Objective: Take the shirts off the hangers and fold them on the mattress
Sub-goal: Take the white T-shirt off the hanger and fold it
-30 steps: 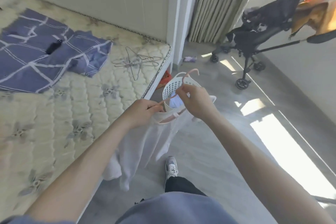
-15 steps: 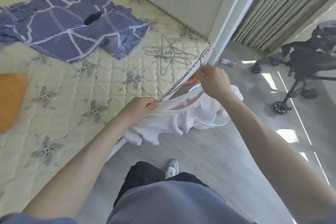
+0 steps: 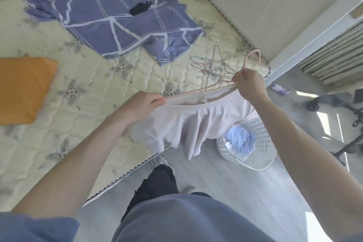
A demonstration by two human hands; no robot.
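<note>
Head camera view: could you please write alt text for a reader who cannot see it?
A person's left hand grips a pale pink shirt and the right hand its pink hanger, over the mattress edge. Bare hangers, a purple sheet and an orange cloth lie on it; a laundry basket stands beside.

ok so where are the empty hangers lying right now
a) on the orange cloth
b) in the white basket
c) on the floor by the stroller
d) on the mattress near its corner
d: the empty hangers lie in a loose pile on the mattress by its corner, just beyond the right hand, while the basket shows only clothes.
</note>
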